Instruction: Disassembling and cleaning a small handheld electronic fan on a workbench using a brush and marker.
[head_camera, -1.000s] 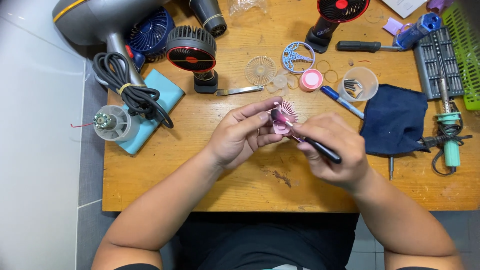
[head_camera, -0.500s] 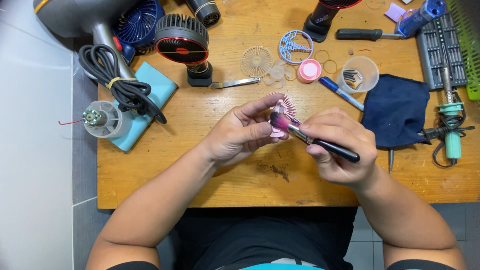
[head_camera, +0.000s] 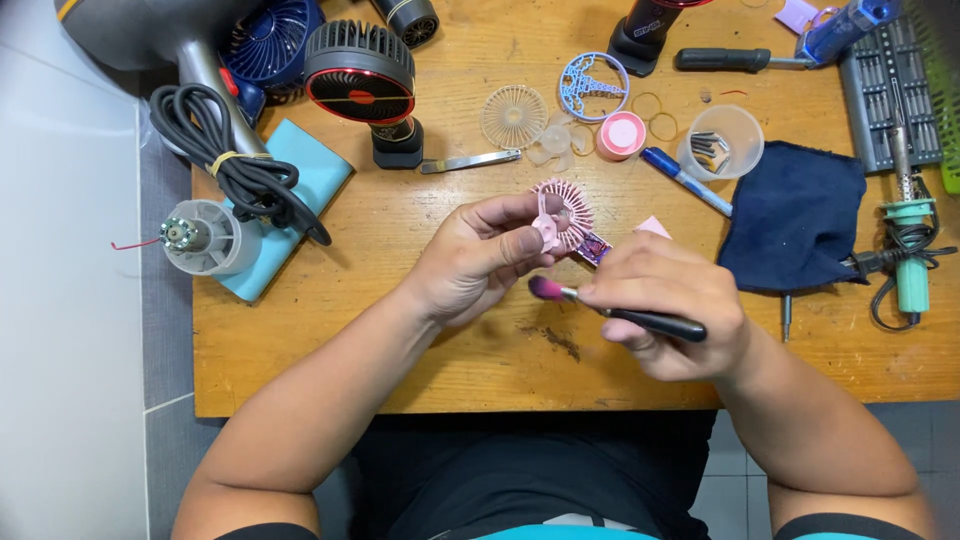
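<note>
The left hand (head_camera: 480, 262) held a small pink fan part (head_camera: 562, 215), a round ribbed grille with a little circuit board (head_camera: 592, 247) at its lower right; the thumb and fingers (head_camera: 520, 243) were closed narrowly on its left edge, keeping it lifted above the wooden surface (head_camera: 470, 350). The right hand (head_camera: 668, 300) gripped a black-handled brush (head_camera: 620, 315), its fingers wrapped tight round the handle, with the pink bristle tip (head_camera: 545, 289) pointing left, just below the left thumb and apart from the fan part.

Half a second before, the bristles had lain against the fan part, right at the board; by this moment the brush had dropped away and sat lower, clear of the part. The left hand had kept its grip, and the part stayed in much the same place between the two hands.

Beyond the left fingers stood a black fan with a red ring (head_camera: 360, 75), a pair of tweezers (head_camera: 470, 161), and a clear round grille (head_camera: 514, 117). Further left lay a coiled black cable (head_camera: 225, 160) on a light blue pad (head_camera: 300, 175). Beyond the right fingers were a pink round cap (head_camera: 621, 135), a blue pen (head_camera: 685, 180), a clear cup (head_camera: 722, 140) and, to the right, a dark blue cloth (head_camera: 795, 215) and a green-handled soldering iron (head_camera: 908, 250).
</note>
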